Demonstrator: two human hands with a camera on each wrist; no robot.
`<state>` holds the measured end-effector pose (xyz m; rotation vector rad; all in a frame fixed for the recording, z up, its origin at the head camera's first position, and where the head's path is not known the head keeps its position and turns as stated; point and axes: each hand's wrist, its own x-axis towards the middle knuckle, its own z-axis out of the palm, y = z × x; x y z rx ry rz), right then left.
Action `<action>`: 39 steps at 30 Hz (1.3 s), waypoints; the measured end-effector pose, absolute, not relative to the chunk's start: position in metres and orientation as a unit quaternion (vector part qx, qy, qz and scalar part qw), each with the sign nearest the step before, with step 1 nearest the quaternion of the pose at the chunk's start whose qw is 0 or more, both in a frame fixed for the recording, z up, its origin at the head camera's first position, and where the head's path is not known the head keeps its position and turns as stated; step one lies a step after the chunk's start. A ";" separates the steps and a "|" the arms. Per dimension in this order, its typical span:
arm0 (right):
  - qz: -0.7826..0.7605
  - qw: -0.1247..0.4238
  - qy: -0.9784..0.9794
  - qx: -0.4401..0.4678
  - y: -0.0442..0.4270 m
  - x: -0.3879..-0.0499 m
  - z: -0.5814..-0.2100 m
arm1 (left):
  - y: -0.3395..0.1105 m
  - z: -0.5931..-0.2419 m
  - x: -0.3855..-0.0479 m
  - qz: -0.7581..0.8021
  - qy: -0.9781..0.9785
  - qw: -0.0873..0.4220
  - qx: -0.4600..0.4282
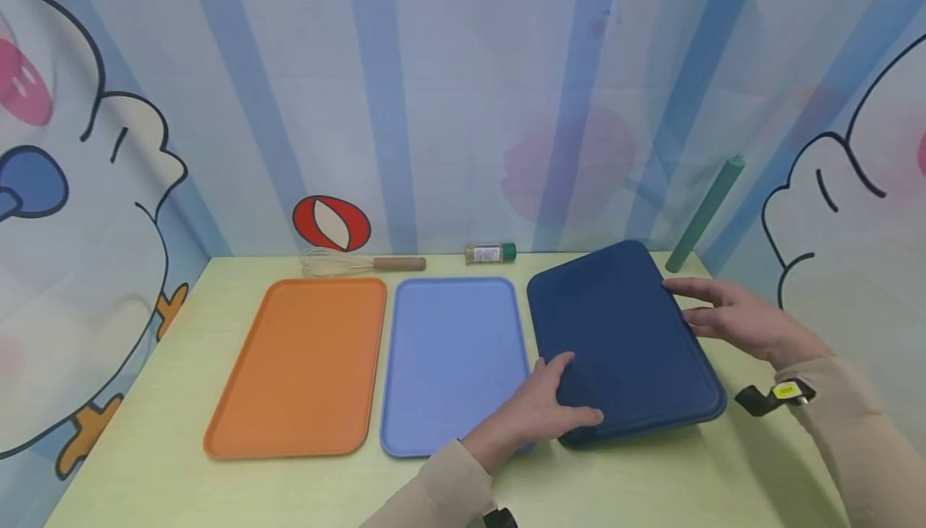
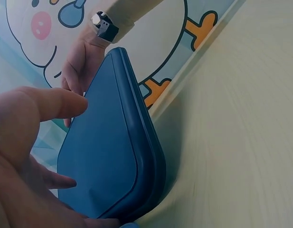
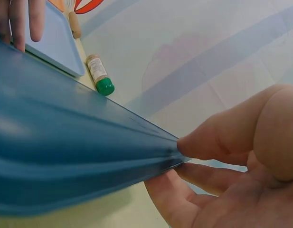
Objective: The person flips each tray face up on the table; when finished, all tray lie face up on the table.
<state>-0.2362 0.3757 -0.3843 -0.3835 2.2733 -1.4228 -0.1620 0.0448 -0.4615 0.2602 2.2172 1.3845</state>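
A dark blue tray (image 1: 622,343) is tilted at the right side of the table, its right side raised off the surface. My right hand (image 1: 745,319) pinches its right edge; in the right wrist view the thumb (image 3: 203,140) is on one side of the edge and fingers are on the other. Over the tray's lower left corner is my left hand (image 1: 538,407), thumb and fingers spread apart. In the left wrist view, the left hand (image 2: 27,156) has its lowest fingers by the tray's edge.
A light blue tray (image 1: 456,367) lies left of the dark one, and an orange tray (image 1: 304,367) lies farther left. Along the back are a whisk (image 1: 398,264), a green-capped spice jar (image 1: 488,253) and a green stick-like roll (image 1: 705,214) leaning upright. A printed curtain stands behind.
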 end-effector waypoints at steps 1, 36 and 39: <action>-0.517 0.214 0.817 -0.140 0.375 -0.236 -0.383 | 0.045 -0.461 -0.162 0.509 0.816 0.255 0.095; -0.526 0.178 0.814 -0.173 0.349 -0.227 -0.355 | 0.102 -0.370 -0.163 0.360 0.892 0.122 0.246; -0.522 0.174 0.817 -0.174 0.346 -0.225 -0.353 | 0.105 -0.366 -0.163 0.349 0.899 0.126 0.234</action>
